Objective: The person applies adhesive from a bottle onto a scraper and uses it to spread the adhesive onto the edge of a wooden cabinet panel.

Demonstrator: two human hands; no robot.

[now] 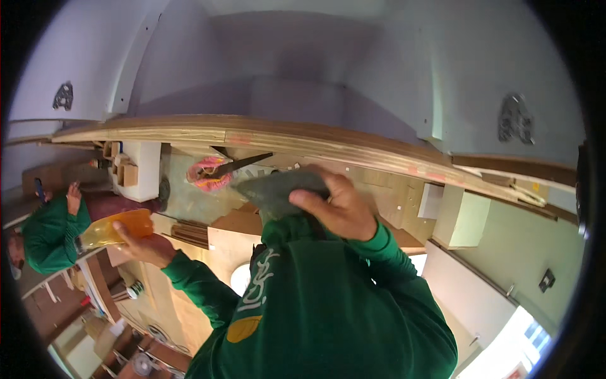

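Observation:
My left hand (148, 245) is out to the left, its fingers round a translucent orange-yellow plastic bottle (104, 230) that lies nearly sideways in the grip. In front of my chest, my right hand (344, 208) pinches a dark grey-green flat piece (265, 188) between thumb and fingers. That piece looks like a folded sheet or pad; its exact kind is unclear. Just beyond the right hand runs the long layered wooden edge (252, 134) of a pale cabinet (303, 63). The right fingertips are partly hidden behind the piece they hold.
Metal hinge plates (516, 119) sit on both inner cabinet sides. Below lie a pink bundle (208, 174) with a dark strip, and stacked boards (189, 234). At the left another person in a green top (53, 234) is close to the bottle. A pale cabinet (464, 218) stands right.

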